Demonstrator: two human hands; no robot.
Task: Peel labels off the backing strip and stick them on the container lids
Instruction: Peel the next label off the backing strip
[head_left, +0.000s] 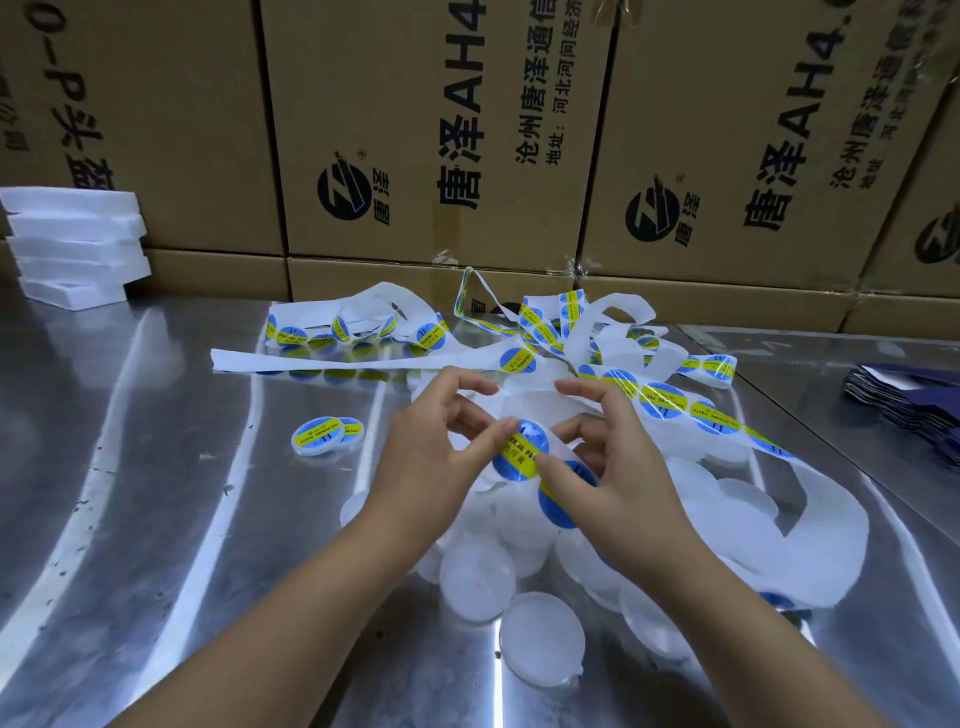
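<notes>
A round blue and yellow label (524, 452) sits between my two hands above a heap of white round lids (478, 577). My left hand (441, 457) pinches its left edge with thumb and forefinger. My right hand (618, 467) pinches the lower right edge, with another label on the backing strip (558, 506) just under the thumb. The white strip (670, 402) with several labels runs up to the right and tangles at the back. Whether the label touches a lid beneath it I cannot tell.
Two labelled lids (327, 435) lie to the left on the shiny metal table (156, 493). Cardboard boxes (431, 130) wall the back. White foam trays (78, 244) are stacked at far left, dark blue flat packs (914, 400) at far right.
</notes>
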